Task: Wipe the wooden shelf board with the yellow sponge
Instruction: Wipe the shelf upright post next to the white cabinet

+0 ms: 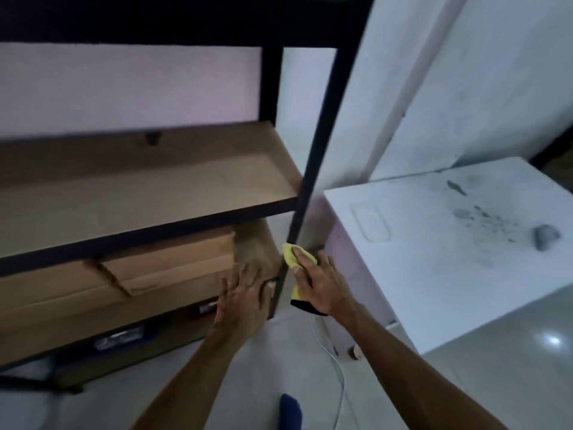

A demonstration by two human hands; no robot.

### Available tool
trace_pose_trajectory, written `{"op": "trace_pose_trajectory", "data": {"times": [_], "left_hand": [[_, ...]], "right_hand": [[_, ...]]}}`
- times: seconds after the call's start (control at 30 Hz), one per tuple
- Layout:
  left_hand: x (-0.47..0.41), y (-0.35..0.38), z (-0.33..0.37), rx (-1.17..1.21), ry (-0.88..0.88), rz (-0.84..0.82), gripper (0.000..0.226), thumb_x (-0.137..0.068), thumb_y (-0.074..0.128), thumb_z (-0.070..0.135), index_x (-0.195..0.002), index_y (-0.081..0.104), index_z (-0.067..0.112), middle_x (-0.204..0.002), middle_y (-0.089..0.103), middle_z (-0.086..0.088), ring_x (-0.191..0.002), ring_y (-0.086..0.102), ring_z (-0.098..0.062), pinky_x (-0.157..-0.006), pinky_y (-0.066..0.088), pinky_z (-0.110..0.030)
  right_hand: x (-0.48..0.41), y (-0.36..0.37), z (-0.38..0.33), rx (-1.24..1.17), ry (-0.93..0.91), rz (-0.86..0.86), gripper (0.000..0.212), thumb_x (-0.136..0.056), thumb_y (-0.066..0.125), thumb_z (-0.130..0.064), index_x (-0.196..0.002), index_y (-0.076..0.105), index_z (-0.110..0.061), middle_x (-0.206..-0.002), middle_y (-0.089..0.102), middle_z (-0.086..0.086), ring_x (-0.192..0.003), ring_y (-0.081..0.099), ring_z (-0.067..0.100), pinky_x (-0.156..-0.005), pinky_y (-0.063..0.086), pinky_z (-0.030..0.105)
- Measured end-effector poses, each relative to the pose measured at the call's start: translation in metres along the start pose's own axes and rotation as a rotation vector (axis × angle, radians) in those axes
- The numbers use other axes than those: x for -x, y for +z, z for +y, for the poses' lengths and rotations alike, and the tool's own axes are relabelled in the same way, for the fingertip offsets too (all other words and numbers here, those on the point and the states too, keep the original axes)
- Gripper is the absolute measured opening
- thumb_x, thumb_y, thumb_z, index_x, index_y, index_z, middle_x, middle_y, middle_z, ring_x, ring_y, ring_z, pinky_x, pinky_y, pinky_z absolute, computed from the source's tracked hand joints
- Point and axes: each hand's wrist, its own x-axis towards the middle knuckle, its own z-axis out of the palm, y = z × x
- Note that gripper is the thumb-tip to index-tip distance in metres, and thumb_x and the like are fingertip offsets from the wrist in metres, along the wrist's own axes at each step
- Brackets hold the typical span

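Observation:
A black metal rack holds a bare wooden shelf board (pixel 148 184) at mid height. My right hand (pixel 322 282) grips the yellow sponge (pixel 290 255), which has a black underside, and presses it against the rack's black front right post (pixel 313 169) just below that board. My left hand (pixel 245 296) lies flat with spread fingers on the right end of the lower wooden shelf (pixel 259 246), beside the post.
Cardboard boxes (pixel 167 265) lie on the lower shelf. A white dusty appliance (pixel 434 243) stands right of the rack with a small grey lump (pixel 546 237) on top. A white cable (pixel 336 367) runs over the pale floor, and a blue object (pixel 290 411) is at the bottom.

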Motion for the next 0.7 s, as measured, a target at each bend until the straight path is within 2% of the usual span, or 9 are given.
{"op": "trace_pose_trajectory", "data": {"times": [0.17,0.37,0.5,0.6,0.7], "left_hand": [[-0.051,0.029,0.093,-0.046,0.167,-0.035,0.057,-0.104,0.017,0.046,-0.151,0.038,0.021,-0.161,0.031,-0.006,-0.151,0.022,-0.026,-0.122,0.018,-0.045],[-0.146,0.053,0.181,0.126,0.143,-0.117,0.058,-0.106,0.02,0.044,-0.158,0.02,0.018,-0.166,0.017,-0.008,-0.154,0.008,-0.027,-0.123,0.007,-0.043],[-0.209,0.075,0.212,0.121,0.146,-0.119,0.059,-0.105,0.018,0.046,-0.159,0.013,0.02,-0.168,0.008,-0.006,-0.155,0.002,-0.028,-0.125,0.006,-0.047],[-0.253,0.102,0.223,0.044,0.153,-0.12,0.059,-0.106,0.019,0.042,-0.159,0.011,0.018,-0.168,0.006,-0.006,-0.155,0.002,-0.028,-0.124,0.009,-0.046],[-0.287,0.136,0.225,0.001,0.182,-0.145,0.057,-0.107,0.02,0.036,-0.159,0.009,0.014,-0.168,0.005,-0.008,-0.155,-0.001,-0.028,-0.123,0.005,-0.045]], "right_hand": [[-0.019,-0.051,0.099,0.002,0.115,0.087,0.052,-0.103,0.034,-0.045,-0.153,0.031,-0.029,-0.127,0.044,0.016,-0.114,0.045,0.036,-0.087,0.049,0.045],[-0.086,-0.097,0.201,0.039,0.298,0.172,0.05,-0.103,0.033,-0.043,-0.152,0.029,-0.03,-0.126,0.037,0.017,-0.114,0.042,0.038,-0.086,0.048,0.05],[-0.135,-0.1,0.25,0.05,0.296,0.124,0.046,-0.103,0.035,-0.041,-0.147,0.033,-0.031,-0.124,0.035,0.015,-0.114,0.042,0.039,-0.085,0.048,0.05],[-0.166,-0.086,0.274,0.065,0.274,0.093,0.045,-0.102,0.038,-0.041,-0.146,0.036,-0.031,-0.125,0.033,0.015,-0.114,0.043,0.038,-0.087,0.048,0.049],[-0.194,-0.065,0.29,0.074,0.268,0.091,0.046,-0.102,0.04,-0.04,-0.148,0.037,-0.03,-0.128,0.033,0.015,-0.115,0.042,0.037,-0.088,0.048,0.047]]}}
